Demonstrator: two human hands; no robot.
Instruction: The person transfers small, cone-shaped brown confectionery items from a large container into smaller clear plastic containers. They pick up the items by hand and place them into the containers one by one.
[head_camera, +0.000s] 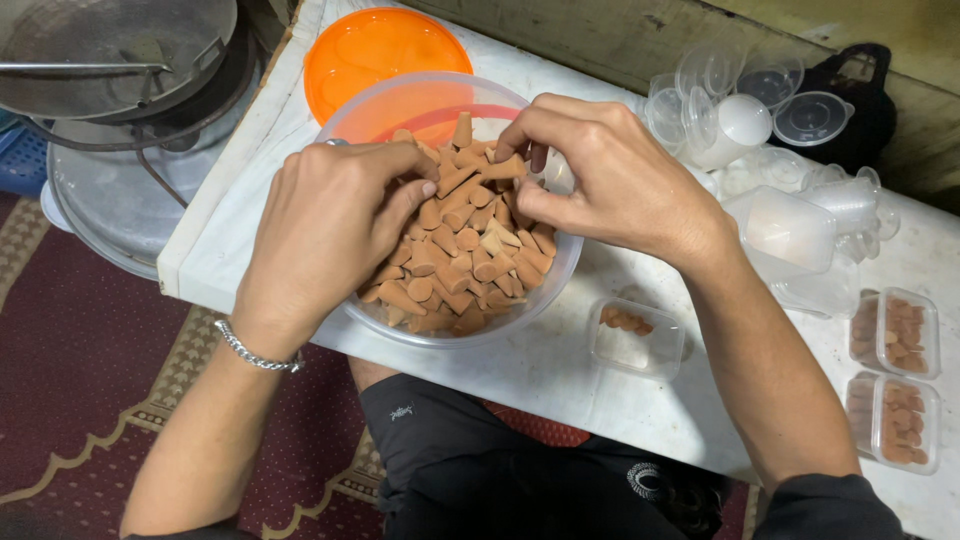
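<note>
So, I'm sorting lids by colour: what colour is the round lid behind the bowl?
Bright orange lid, seen best in the head view, behind the clear bowl.

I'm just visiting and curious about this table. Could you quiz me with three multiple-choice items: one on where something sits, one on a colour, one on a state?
1. Where is the small clear box with a few cones in it?
A. On the table by the right forearm
B. On the red carpet
C. Inside the big bowl

2. What colour is the round lid behind the bowl?
A. Blue
B. Orange
C. Green

3. What state are the two small boxes at the table's right edge in?
A. Empty
B. Filled with cones
C. Tipped over

Answers: 1 A, it rests on the white table just beside the bowl. 2 B, it is bright orange. 3 B, brown cones show through their clear sides.
</note>
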